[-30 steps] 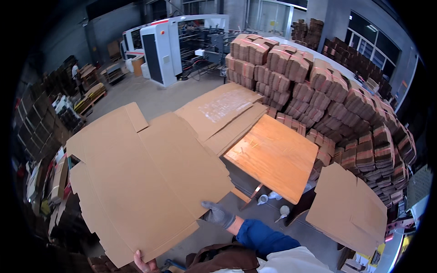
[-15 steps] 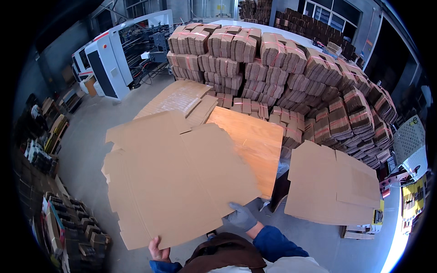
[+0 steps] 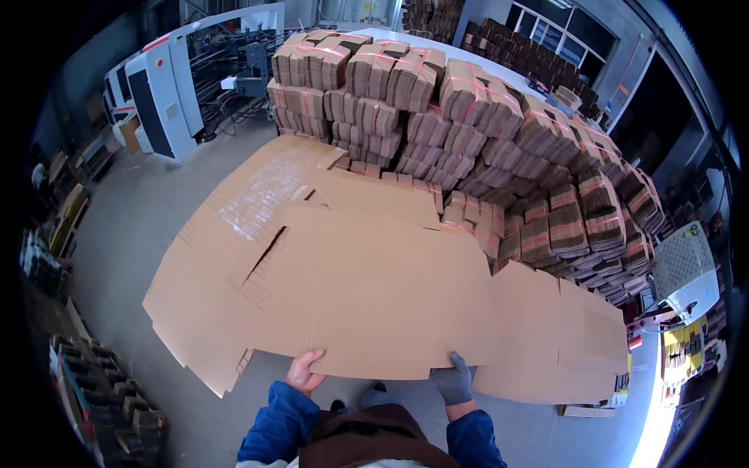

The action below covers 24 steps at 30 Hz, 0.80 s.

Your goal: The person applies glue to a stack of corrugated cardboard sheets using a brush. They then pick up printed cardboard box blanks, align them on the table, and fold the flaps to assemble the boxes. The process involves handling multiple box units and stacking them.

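A large flat brown cardboard sheet (image 3: 374, 288), with cut flaps along its edges, is held level in front of me. Bare, my left hand (image 3: 305, 372) grips its near edge, thumb on top and fingers underneath. My right hand (image 3: 453, 381), in a grey glove, pinches the same edge farther right. Beneath and to the left lies another cardboard sheet (image 3: 195, 269) with a patch of shiny clear tape. At the right, a further cardboard sheet (image 3: 581, 335) is partly overlapped by the held one.
Strapped bundles of folded cardboard (image 3: 421, 78) form a high wall beyond the sheets. A white and black machine (image 3: 164, 97) stands at the far left. Stacked pieces (image 3: 109, 398) line the lower left floor. A white perforated panel (image 3: 686, 273) is at the right.
The held cardboard sheet has swung right and levelled out, now covering the orange wooden board and uncovering the taped sheet. My left hand has moved right and up along with it.
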Motion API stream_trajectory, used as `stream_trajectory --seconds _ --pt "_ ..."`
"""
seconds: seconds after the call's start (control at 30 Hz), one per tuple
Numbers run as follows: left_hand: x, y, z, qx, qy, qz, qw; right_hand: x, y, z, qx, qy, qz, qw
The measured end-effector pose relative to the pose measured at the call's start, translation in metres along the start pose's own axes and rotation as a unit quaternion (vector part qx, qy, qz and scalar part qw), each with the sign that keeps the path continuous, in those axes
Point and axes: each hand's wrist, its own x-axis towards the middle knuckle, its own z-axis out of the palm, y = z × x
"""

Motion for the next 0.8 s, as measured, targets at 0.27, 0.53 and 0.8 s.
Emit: stream_trajectory --seconds 0.27,0.53,0.8 --pt "0.176 -0.017 0.046 0.012 -0.008 -0.056 0.998 0.108 -0.072 -0.032 0.030 0.028 -0.070 0.997" --pt "0.296 -0.028 0.076 0.026 0.022 -0.087 0.996 0.202 -0.131 -0.035 0.050 0.031 -0.072 0.996" --pt "0.386 -0.023 0.063 0.010 0.002 -0.089 0.996 0.274 -0.136 -0.052 0.049 0.082 -0.096 0.991"
